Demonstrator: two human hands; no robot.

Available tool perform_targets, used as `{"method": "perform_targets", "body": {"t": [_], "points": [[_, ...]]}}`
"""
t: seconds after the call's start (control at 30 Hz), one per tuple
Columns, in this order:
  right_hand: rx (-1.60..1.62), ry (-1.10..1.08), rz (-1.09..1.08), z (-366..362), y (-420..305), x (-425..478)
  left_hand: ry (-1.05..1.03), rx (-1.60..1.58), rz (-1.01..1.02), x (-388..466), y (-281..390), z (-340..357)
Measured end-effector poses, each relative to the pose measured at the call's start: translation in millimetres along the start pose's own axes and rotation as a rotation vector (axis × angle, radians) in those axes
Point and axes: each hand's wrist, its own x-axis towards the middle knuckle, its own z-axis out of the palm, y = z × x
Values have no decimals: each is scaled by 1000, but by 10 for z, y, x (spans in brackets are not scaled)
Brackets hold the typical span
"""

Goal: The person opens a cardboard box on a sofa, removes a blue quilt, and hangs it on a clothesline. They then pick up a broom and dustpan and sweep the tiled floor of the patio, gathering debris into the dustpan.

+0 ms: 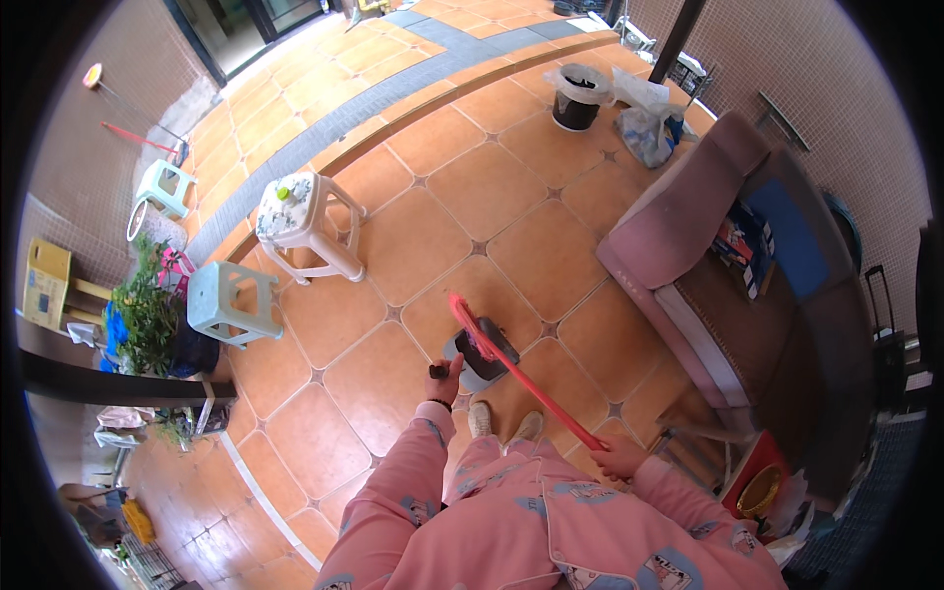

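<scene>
Closed round the red handle of a broom [546,400] is my right hand [618,457], at the lower right of centre. The broom's pink-red bristle head lies over the mouth of a grey dustpan [483,375] on the orange tiled floor. My left hand [443,377] grips the black-ended handle of the dustpan, beside its left edge. Small bits of debris lie by the dustpan's far edge. Both of my shoes stand just behind the dustpan.
A white patterned stool [291,206] with a green-capped item and a pale green stool [232,301] stand left, near a leafy plant [147,324]. On the right is a sofa [664,214]; a lined bucket [577,107] and plastic bags [649,133] stand beyond. A raised step [420,110] crosses behind.
</scene>
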Motion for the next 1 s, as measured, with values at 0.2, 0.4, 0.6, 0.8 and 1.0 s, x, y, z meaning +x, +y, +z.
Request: {"method": "perform_targets", "body": {"t": [0.2, 0.4, 0.6, 0.8, 1.0], "points": [[-537, 244, -146, -88, 99, 425, -28, -89, -87, -125, -48, -170], [-775, 286, -14, -13, -333, 1264, -111, -327, -250, -250, -137, -653], [-714, 334, -8, 276, 78, 1406, 51, -408, -286, -244, -328, -722], [-517, 190, -62, 530, 398, 1015, 90, -131, -180, -128, -601, -602], [-177, -218, -149, 220, 253, 419, 109, -142, -132, -20, -605, -512]]}}
